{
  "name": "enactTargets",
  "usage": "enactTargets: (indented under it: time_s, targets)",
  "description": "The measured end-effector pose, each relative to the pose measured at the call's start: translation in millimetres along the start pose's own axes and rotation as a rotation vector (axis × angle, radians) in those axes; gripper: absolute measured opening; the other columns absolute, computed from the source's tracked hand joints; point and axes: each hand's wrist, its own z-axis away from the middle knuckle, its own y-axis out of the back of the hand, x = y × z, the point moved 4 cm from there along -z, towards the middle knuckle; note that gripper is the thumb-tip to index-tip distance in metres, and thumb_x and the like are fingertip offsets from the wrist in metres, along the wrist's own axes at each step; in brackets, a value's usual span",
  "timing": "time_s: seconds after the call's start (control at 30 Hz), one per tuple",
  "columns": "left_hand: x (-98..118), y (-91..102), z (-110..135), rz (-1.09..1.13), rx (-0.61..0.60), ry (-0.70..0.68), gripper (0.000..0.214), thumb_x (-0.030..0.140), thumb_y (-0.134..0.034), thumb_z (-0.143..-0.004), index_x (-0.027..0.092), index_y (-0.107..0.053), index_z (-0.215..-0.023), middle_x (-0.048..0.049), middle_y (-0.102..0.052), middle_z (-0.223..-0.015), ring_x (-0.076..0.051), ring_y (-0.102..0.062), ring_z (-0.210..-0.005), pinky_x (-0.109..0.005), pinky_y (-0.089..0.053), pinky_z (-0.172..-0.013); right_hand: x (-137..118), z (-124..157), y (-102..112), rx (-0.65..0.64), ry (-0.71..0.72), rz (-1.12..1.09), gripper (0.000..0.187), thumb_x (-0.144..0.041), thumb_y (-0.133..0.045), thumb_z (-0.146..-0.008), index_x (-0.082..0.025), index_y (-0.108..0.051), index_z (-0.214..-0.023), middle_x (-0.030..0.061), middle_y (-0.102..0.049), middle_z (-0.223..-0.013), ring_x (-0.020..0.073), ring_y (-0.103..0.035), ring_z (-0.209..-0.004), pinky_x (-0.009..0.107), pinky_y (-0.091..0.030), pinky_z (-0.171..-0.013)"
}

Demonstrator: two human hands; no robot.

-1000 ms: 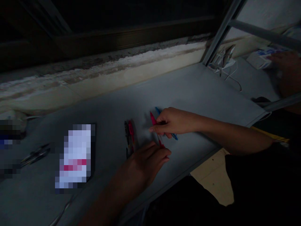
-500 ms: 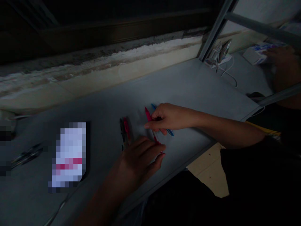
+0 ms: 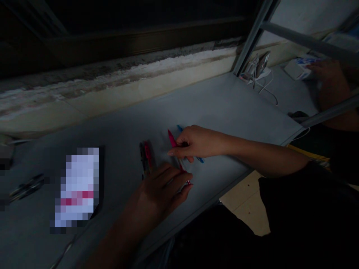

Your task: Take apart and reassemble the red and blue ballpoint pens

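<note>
The scene is dim. My right hand (image 3: 196, 144) is pinched on a pink pen (image 3: 171, 139) that lies on the grey desk (image 3: 224, 104). A blue pen (image 3: 199, 159) lies under that hand, its two ends showing. My left hand (image 3: 164, 188) rests on the desk with fingers stretched over the pink pen's near end (image 3: 187, 182). Just left of my left hand lie a black pen (image 3: 142, 158) and a red pen (image 3: 147, 155), side by side.
A blurred white packet (image 3: 77, 188) lies on the desk at the left, with dark pens (image 3: 26, 186) beyond it. A metal frame post (image 3: 249, 41) stands at the back right beside a white cable (image 3: 266, 84). Another person's hand (image 3: 327, 73) touches a white box (image 3: 297, 67).
Both hands and the pink pen have shifted slightly left in view as the camera moved. The grip on the pen looks the same.
</note>
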Motion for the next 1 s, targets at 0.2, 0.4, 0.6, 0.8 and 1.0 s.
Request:
enactTargets:
  time_s: [0.2,0.4,0.6,0.8,1.0]
  targets:
    - [-5,-3.8,3,0.004,-0.033,0.031,0.016,0.013,-0.064,-0.098,0.018,-0.065,-0.113,-0.0042,-0.072,-0.097,-0.019,-0.068,-0.091,-0.035,-0.059,-0.083,-1,0,-1,0.028,0.016,0.043,0.047,-0.042,-0.058,-0.101,-0.013,-0.065,-0.065,-0.0009,-0.066,-0.056,0.0059,-0.054,-0.049,0.021,-0.039,-0.061]
    - [-6,-1.9,3,0.036,-0.045,0.03,0.013,0.013,-0.064,-0.098,0.017,-0.064,-0.11,-0.004,-0.071,-0.098,-0.02,-0.066,-0.093,-0.034,-0.058,-0.083,-1,0,-1,0.029,0.024,0.036,0.047,-0.042,-0.059,-0.101,-0.012,-0.064,-0.064,-0.0009,-0.066,-0.056,0.0057,-0.053,-0.048,0.021,-0.039,-0.061]
    - [1,-0.2,2,-0.082,-0.093,0.034,0.012,0.013,-0.053,-0.104,0.015,-0.06,-0.114,-0.006,-0.071,-0.1,-0.02,-0.066,-0.091,-0.035,-0.058,-0.081,2,-3,3,-0.005,-0.011,-0.151,0.035,-0.039,-0.063,-0.099,-0.012,-0.067,-0.076,-0.0037,-0.064,-0.057,0.0058,-0.052,-0.045,0.021,-0.037,-0.055]
    - [-1,11.2,0,-0.11,-0.02,0.011,0.02,0.021,-0.063,-0.1,0.017,-0.06,-0.12,-0.0051,-0.071,-0.099,-0.021,-0.066,-0.088,-0.034,-0.056,-0.08,1,-1,10,0.011,-0.028,-0.085,0.035,-0.038,-0.061,-0.099,-0.012,-0.067,-0.076,-0.0039,-0.062,-0.056,0.0063,-0.052,-0.047,0.022,-0.036,-0.058]
    - [-29,35.6,13,-0.121,0.256,0.456,0.014,0.023,-0.068,-0.093,0.021,-0.068,-0.107,-0.0019,-0.06,-0.083,-0.018,-0.058,-0.072,-0.029,-0.046,-0.066,4,1,17,0.097,-0.052,0.308,0.049,-0.047,-0.056,-0.1,-0.015,-0.064,-0.064,0.0007,-0.058,-0.056,0.0104,-0.049,-0.054,0.027,-0.029,-0.061]
